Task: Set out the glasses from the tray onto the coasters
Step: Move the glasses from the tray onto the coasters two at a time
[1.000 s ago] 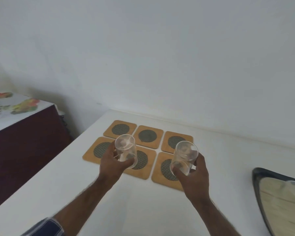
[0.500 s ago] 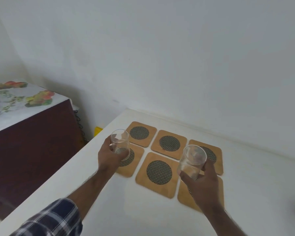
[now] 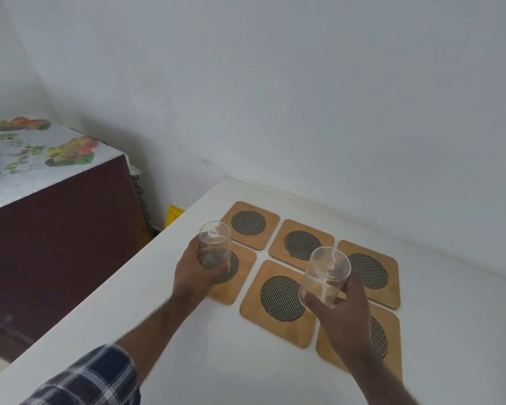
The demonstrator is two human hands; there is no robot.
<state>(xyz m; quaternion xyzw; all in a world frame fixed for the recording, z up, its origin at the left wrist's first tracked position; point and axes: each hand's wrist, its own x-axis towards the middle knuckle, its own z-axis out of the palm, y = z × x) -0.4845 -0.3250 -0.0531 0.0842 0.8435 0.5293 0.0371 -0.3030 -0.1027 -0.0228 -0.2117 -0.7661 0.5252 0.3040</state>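
Since half a second ago both glasses have sunk nearer the coasters, and the left one now overlaps the near-left coaster's mesh disc rather than its edge; the left hand [image 3: 192,274] curls round a clear glass tumbler [image 3: 214,245], upright, its base seen against the woven disc of the near-left coaster [image 3: 240,280]; whether the base touches that coaster cannot be told; the right hand [image 3: 343,312] grips a second clear tumbler [image 3: 324,276], tilted slightly, held above the gap between the near-middle coaster [image 3: 275,314] and the far-right coaster [image 3: 371,273], thumb on its near side and fingers wrapped behind; the two hands are apart, each clamped on its own glass; six square wooden coasters with dark mesh centres lie in two rows of three on the white tabletop [image 3: 158,331], edges just beside one another; the far-left coaster [image 3: 249,224] and far-middle coaster [image 3: 301,242] are bare; the near-right coaster [image 3: 389,340] is partly hidden by the right forearm; a plaid sleeve [image 3: 94,378] covers the left arm; to the left stands a dark maroon cabinet [image 3: 56,229] topped with a fruit-printed cloth [image 3: 41,153]; no writing or brand can be read anywhere.
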